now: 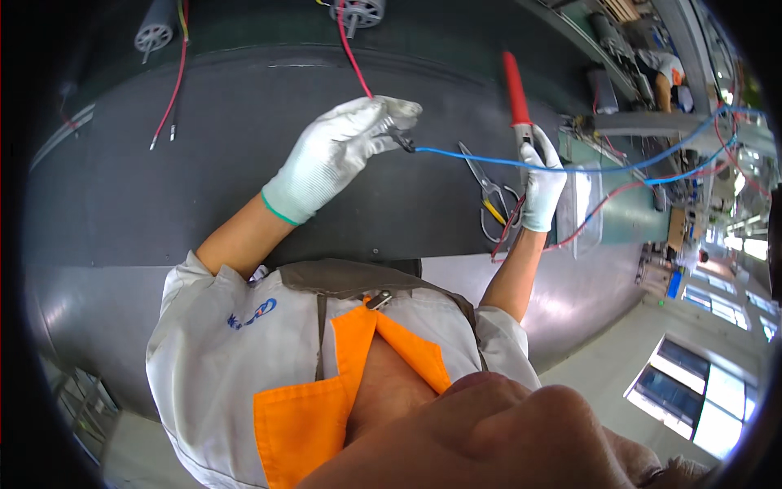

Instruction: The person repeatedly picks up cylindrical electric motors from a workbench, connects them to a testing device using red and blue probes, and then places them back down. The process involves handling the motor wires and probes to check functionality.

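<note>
L hand [342, 151] pinched on wire joint [403, 143]

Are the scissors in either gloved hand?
No: the scissors lie on the dark mat between the left hand and right hand.

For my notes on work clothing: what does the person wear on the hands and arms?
Both the left hand and the right hand wear white knit gloves; the left glove has a green cuff edge. The forearms are bare. Short light grey sleeves end above the elbows.
</note>
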`<state>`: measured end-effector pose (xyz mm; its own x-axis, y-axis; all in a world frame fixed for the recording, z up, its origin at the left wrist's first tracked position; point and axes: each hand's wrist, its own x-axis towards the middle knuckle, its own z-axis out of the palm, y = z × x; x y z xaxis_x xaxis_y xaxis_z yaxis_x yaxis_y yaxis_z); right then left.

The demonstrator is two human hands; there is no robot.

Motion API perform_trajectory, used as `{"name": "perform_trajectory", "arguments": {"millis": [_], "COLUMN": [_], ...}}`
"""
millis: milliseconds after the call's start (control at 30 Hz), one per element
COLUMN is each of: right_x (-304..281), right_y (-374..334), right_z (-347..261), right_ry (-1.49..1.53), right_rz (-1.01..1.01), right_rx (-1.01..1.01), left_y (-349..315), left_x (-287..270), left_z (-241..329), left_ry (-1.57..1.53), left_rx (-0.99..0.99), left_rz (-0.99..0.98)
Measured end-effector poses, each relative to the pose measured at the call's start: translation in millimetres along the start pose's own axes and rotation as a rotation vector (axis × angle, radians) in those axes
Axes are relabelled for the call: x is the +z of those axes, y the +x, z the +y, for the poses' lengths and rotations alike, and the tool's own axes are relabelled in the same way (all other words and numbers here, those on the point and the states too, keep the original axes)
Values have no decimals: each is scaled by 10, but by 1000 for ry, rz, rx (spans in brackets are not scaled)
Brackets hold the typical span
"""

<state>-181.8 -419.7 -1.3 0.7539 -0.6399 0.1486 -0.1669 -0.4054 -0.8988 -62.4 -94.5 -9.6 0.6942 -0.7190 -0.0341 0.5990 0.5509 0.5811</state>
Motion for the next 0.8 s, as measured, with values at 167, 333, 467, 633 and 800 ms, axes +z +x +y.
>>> {"name": "perform_trajectory", "arguments": {"millis": [167,333,467,633,800], "right_x": [666,1059,1114,494,-185], "right_y": [20,205,163,-51,-305], "right_z": [-653,-346,-525,-496,-111], "right_ry": [211,52,-194,-241,-933], "right_rz": [-468,-494,-419,-178,105], "right_rx": [19,-109,-399,-228,-267], "left_y": [-118,-146,-66,18,92], "left_x": [-3,9,4,-127,-81], "left_z": [99,125,74,54,23], "left_ry": [15,-4,43,76,57], "left_rx": [31,21,-23,-36,-109], "left_rz": [-4,-27,-36,-44,-11]}}
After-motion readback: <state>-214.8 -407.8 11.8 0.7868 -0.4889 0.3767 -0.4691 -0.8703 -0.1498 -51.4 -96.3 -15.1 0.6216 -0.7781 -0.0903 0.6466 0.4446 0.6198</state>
